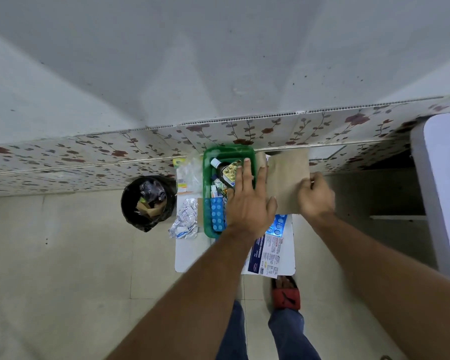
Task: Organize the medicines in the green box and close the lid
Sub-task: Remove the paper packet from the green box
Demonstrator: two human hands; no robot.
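Bin [147, 202] far left on floor; green box [207, 178] mid-tabletop [187, 253], lid off, partly filled with blister strips [217, 213] and a bottle [220, 166]. Left hand [248, 201] flat, fingers spread over box contents. Right hand [315, 194] pinches brown paper bag [287, 178] just beside box. Packing underway; next, empty or stow bag, find lid

Black-lined bin [147, 201] left of white table [190, 255]; red sandal [286, 297].
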